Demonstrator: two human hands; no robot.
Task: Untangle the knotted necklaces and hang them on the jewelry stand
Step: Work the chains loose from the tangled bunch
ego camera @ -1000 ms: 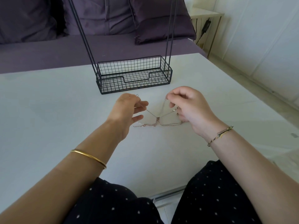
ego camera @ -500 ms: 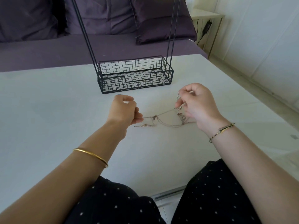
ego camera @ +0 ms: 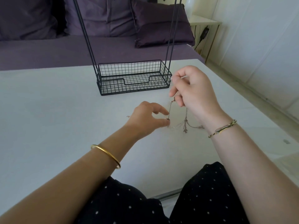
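The necklaces are thin, pale silvery chains tangled in a small knot. They lie low over the desk, in front of the black wire stand. The raised right hand pinches two strands in its curled fingers. The left hand nips one strand between thumb and forefinger.

Purple sofa, white wall, side table

Two hands of mine: left hand, right hand. One stand. Knotted necklaces, count unclear. Two bracelets: bangle, cord. One table.
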